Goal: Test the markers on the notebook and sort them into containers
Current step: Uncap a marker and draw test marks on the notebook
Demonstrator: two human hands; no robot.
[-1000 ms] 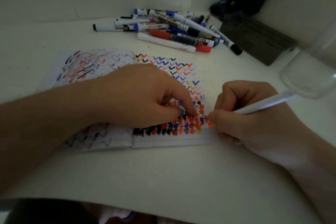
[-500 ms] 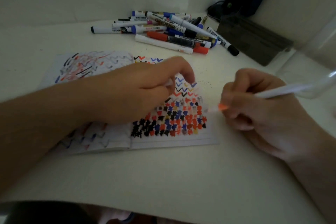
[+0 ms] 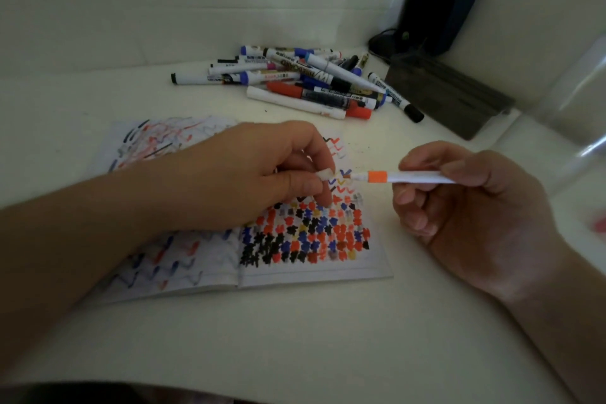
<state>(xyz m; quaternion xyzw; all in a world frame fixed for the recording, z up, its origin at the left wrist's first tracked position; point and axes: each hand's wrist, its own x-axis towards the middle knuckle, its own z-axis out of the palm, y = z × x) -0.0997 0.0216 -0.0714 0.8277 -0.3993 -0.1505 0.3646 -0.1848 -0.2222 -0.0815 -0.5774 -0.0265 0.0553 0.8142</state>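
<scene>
An open notebook [image 3: 314, 264] covered in coloured test marks lies on the white table. Above its right page my right hand [image 3: 472, 216] grips a white marker [image 3: 416, 177] with an orange band, held level with its bare tip pointing left. My left hand [image 3: 259, 174] hovers over the notebook and pinches a small white cap [image 3: 325, 174] just left of that tip; cap and tip are a short gap apart. A pile of several markers [image 3: 305, 82] lies at the back of the table.
A clear plastic container [image 3: 580, 115] stands at the right edge, partly out of view. A dark flat case [image 3: 449, 98] and a black device [image 3: 436, 6] sit in the back right corner against the wall. Something red [image 3: 598, 226] shows blurred at far right.
My right hand lifted the marker off the page and turned it level. My left hand rose from the page and now holds the white cap near the tip.
</scene>
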